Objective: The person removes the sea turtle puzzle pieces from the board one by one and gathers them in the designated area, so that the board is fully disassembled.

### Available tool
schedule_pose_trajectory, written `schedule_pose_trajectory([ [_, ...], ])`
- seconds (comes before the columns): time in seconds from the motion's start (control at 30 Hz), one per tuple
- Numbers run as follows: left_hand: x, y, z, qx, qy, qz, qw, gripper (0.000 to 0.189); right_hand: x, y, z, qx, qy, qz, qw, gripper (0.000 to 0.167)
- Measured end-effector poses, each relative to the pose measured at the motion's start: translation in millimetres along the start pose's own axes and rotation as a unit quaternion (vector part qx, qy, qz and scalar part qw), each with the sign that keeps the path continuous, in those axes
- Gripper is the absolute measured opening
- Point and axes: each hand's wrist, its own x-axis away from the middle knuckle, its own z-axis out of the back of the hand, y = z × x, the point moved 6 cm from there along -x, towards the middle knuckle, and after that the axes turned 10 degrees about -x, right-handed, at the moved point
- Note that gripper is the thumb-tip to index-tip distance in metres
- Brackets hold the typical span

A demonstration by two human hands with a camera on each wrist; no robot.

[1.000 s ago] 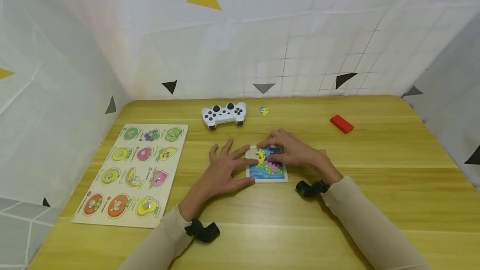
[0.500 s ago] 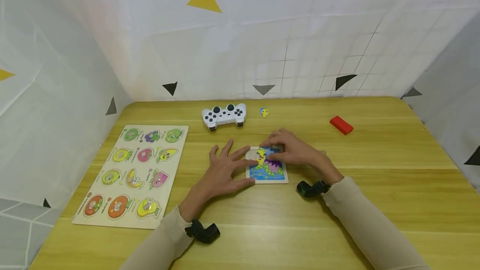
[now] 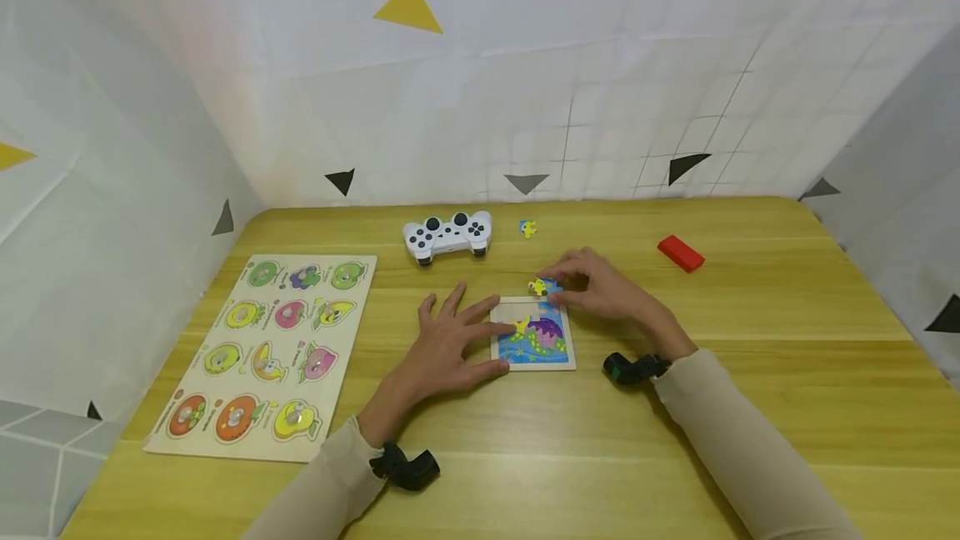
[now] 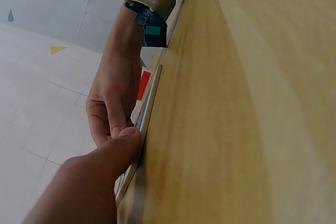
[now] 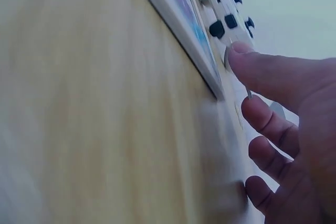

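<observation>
A small jigsaw puzzle in a light tray (image 3: 512, 310) lies mid-table, with purple, green and blue pieces in its lower part and bare backing along its far side. My left hand (image 3: 442, 348) spreads its fingers over the tray's left side; its thumb presses the near left edge, and one fingertip touches a yellow piece. Just past the tray's far edge, my right hand (image 3: 600, 286) pinches a yellow and blue puzzle piece (image 3: 538, 287) between thumb and fingers. Whether that is one piece or joined ones, I cannot tell. In the right wrist view it shows edge-on as a thin sliver.
A loose yellow and blue puzzle piece (image 3: 528, 228) lies farther back, beside a white game controller (image 3: 447, 235). The wooden fruit peg board (image 3: 281, 323) lies at the left. A red block (image 3: 681, 253) sits back right, and a white patterned sheet (image 3: 480, 107) hangs behind the table.
My right hand has lifted the yellow and blue puzzle piece out of the tray and moved it away and slightly right, baring the far part. The left hand has stayed in place.
</observation>
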Motion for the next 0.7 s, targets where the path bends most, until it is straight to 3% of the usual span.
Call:
schedule_pose_trajectory([
  [0.4,1.4,-0.7,-2.3,-0.001,-0.008,0.002,1.0,0.052,-9.2,20,23,-0.008,0.021,-0.026,0.9994,0.037],
  [0.7,1.9,0.6,-1.4,0.008,-0.005,0.0,1.0,0.051,-21.8,27,37,0.047,0.03,-0.008,0.9984,0.037],
])
